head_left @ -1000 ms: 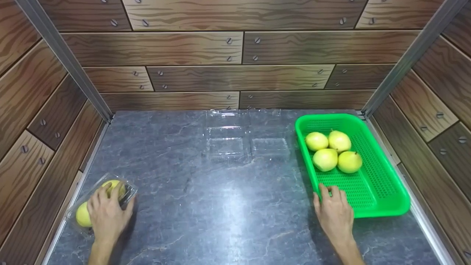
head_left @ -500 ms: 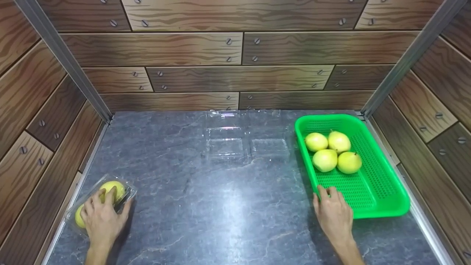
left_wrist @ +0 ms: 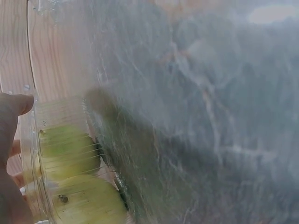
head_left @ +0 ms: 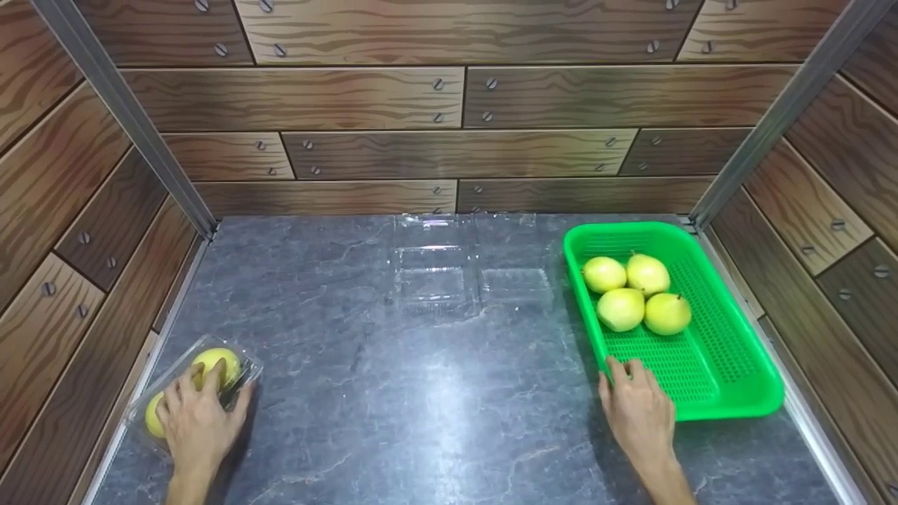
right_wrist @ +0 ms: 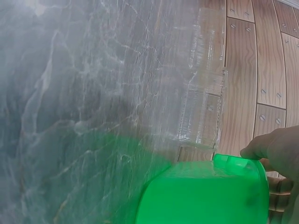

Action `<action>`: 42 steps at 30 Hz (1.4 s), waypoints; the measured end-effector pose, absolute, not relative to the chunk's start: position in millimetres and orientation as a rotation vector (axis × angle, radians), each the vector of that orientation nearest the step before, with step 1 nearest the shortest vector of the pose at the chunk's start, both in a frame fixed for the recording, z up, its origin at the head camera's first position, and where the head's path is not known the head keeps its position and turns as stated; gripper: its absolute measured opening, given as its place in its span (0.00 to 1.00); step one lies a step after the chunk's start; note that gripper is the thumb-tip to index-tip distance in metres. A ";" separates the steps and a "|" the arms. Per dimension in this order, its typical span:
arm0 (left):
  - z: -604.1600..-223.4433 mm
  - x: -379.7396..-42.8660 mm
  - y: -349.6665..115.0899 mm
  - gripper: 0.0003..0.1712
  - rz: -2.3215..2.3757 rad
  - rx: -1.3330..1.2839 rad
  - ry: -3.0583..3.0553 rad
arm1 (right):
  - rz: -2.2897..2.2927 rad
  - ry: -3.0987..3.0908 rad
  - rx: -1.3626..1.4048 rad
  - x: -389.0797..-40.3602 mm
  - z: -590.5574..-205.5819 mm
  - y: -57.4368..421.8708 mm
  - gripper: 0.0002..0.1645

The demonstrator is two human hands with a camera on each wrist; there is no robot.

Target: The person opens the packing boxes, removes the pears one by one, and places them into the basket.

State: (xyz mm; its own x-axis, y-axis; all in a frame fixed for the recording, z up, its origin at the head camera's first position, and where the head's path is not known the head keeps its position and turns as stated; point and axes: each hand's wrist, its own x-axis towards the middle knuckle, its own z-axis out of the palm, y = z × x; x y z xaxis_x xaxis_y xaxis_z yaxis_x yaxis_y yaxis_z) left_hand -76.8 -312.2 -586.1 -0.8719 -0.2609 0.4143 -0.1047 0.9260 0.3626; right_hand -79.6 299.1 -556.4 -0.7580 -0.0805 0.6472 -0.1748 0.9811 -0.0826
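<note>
In the head view my left hand (head_left: 200,424) lies over a clear plastic clamshell box (head_left: 237,345) at the left edge of the table. Its fingers spread across the lid, and the thumb is at the right side. Inside are two yellow-green pears (head_left: 219,361), partly covered by the fingers; the lower pear (left_wrist: 88,200) shows through the plastic in the left wrist view. On the right, my right hand (head_left: 640,414) grips the near left rim of a green plastic basket (head_left: 744,337), thumb outside and fingers over the edge. Several pears (head_left: 621,309) sit in its far half.
Clear plastic clamshell boxes (head_left: 431,284) with raised lids stand at the back middle of the grey marbled table (head_left: 337,393). Wood-patterned walls (head_left: 372,98) enclose the back and sides, with metal posts (head_left: 772,119) at the corners.
My left hand has shifted slightly down and left over the box, uncovering more of the upper pear. My right hand and the basket stay in place; the head view has tilted slightly.
</note>
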 end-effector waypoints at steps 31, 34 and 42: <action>-587.6 -90.9 -262.9 0.33 -0.473 0.054 -2.596 | 0.181 -2.437 0.189 -77.6 -554.3 301.6 0.20; -587.5 -93.0 -255.0 0.33 -0.474 0.027 -2.603 | 0.191 -2.440 0.187 -77.6 -554.3 301.0 0.20; -588.9 -97.2 -237.9 0.32 -0.468 -0.041 -2.592 | 0.205 -2.442 0.172 -76.9 -554.3 299.1 0.19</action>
State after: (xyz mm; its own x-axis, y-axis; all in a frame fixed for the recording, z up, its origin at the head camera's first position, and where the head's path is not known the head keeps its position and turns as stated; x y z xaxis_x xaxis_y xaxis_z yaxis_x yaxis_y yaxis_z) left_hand -97.2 -237.9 -588.9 -0.8737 -0.0576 0.4831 0.1150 0.9404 0.3202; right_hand -76.9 299.1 -554.3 -0.7660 -0.0708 0.6390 -0.1761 0.9790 -0.1026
